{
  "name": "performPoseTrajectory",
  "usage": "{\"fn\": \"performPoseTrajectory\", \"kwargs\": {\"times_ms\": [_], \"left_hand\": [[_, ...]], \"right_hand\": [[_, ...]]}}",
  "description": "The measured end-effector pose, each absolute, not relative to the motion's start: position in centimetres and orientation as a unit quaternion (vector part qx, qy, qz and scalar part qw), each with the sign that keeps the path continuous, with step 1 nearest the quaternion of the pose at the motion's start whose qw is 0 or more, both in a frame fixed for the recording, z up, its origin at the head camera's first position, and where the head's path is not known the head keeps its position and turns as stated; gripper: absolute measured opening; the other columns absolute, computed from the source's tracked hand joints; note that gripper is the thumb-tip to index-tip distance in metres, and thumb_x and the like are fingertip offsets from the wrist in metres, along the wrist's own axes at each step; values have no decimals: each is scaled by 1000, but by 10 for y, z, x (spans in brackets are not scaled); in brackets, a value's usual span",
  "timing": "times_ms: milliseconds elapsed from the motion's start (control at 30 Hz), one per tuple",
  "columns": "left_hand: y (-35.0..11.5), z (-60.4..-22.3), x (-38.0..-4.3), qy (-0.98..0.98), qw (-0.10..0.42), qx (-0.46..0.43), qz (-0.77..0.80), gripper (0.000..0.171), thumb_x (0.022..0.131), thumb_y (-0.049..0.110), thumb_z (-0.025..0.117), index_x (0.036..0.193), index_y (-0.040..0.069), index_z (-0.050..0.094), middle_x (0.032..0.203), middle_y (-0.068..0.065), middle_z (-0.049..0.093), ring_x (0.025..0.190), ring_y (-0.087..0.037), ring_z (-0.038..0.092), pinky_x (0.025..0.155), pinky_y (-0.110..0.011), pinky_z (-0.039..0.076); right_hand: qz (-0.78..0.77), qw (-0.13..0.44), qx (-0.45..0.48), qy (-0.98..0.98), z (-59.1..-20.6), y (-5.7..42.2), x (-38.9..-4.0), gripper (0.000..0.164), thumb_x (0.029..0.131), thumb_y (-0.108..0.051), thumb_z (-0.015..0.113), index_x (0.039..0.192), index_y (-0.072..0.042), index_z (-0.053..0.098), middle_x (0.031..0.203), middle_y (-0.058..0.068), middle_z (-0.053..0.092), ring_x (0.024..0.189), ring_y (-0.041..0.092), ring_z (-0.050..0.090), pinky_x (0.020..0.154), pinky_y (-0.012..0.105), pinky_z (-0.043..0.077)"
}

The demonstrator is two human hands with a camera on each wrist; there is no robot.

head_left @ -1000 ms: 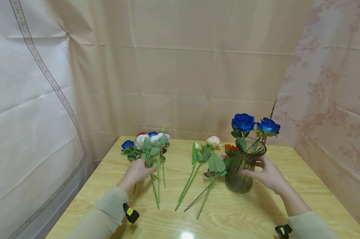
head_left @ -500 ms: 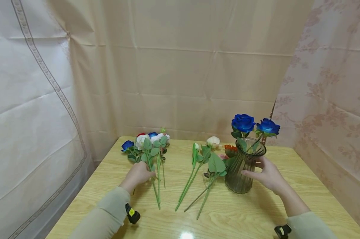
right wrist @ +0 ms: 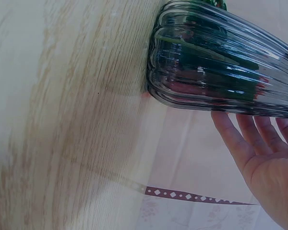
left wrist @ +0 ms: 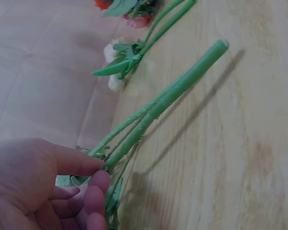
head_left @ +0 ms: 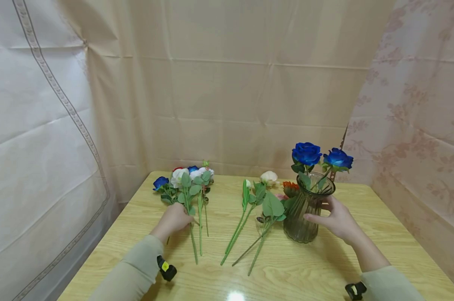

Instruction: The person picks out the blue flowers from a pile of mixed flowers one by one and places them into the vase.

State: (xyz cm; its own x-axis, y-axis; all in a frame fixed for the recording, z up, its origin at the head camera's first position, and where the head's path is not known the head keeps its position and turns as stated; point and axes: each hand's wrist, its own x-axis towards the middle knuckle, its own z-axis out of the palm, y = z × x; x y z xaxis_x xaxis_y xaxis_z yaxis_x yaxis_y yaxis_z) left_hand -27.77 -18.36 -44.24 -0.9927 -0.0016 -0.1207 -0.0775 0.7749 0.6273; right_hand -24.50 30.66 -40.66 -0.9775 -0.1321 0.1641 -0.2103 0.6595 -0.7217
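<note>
My left hand (head_left: 173, 219) pinches a green flower stem (left wrist: 182, 86) between thumb and forefinger, low over the table's left side. Beyond the hand lies a bunch with a white flower (head_left: 179, 177), a blue rose (head_left: 161, 183) and other blooms; which bloom tops the pinched stem I cannot tell. My right hand (head_left: 337, 219) holds a ribbed smoky glass vase (head_left: 302, 221) from its right side, thumb in front and fingers behind. The vase leans slightly. Two blue roses, a left one (head_left: 306, 154) and a right one (head_left: 338, 159), stand in it.
Between the hands lie more flower stems (head_left: 236, 236), with a cream bloom (head_left: 268, 178) and an orange flower (head_left: 291, 188) beside the vase. Cloth hangs behind the wooden table (head_left: 370, 251) and along both sides.
My left hand has drawn slightly nearer and its fingers have closed on the stem, whose lower end has shifted a little left. The right hand and vase look nearly the same.
</note>
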Motion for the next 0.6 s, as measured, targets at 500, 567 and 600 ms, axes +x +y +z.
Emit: {"fn": "performPoseTrajectory", "kwargs": {"times_ms": [500, 567, 600], "left_hand": [[-193, -426, -277, 933, -4, 11, 359, 32, 87, 20, 63, 58, 9, 58, 56, -8, 61, 43, -13, 48, 42, -26, 38], [-194, -423, -277, 933, -25, 13, 360, 29, 87, 22, 63, 60, 10, 58, 55, -4, 59, 45, -14, 48, 43, -27, 39], [-194, -421, -277, 932, -37, 13, 361, 27, 87, 22, 64, 63, 10, 59, 55, -2, 58, 46, -14, 48, 44, -27, 39]], "right_hand": [[405, 45, 101, -908, -407, 307, -244, 88, 77, -54, 70, 142, -8, 31, 138, 20, 40, 122, 44, 40, 88, 61, 40], [404, 45, 102, -908, -407, 307, -244, 88, 78, -54, 70, 142, -8, 31, 138, 20, 40, 122, 43, 40, 88, 61, 40], [403, 44, 101, -909, -407, 308, -245, 88, 78, -54, 70, 142, -9, 31, 138, 19, 40, 123, 43, 40, 88, 61, 40]]}}
